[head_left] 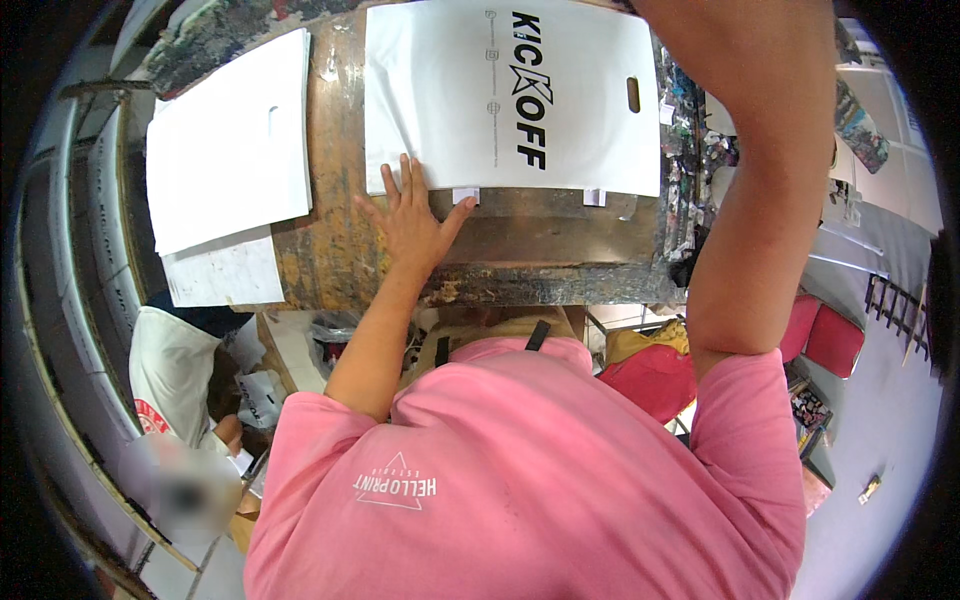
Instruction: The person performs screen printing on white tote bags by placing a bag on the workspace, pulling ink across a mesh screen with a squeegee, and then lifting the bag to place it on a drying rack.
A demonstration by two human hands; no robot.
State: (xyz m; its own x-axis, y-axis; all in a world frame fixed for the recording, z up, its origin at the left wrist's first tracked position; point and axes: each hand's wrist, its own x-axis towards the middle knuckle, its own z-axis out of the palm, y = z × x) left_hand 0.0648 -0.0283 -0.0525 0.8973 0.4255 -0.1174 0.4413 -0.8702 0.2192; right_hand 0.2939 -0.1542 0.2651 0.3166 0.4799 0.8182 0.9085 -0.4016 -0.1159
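Observation:
A white plastic bag (pixel 450 80) with black lettering and a cut-out handle hole lies flat on a worn, paint-stained work board (pixel 560 235). Its handle end points to the right. My left hand (pixel 408 222) is open, fingers spread, with the fingertips on the bag's near left corner and the thumb by a small paper tab (pixel 466 196). A second paper tab (pixel 595 197) sticks out from under the bag's near edge. My right arm (pixel 760 190) reaches up past the bag's right side, and its hand is beyond the top of the picture.
A stack of plain white bags (pixel 230 150) lies on the left, over a white sheet (pixel 225 270). Long racks (pixel 70 220) run down the far left side. Another person in a white shirt (pixel 170 370) sits at lower left. Red chairs (pixel 833 340) stand at right.

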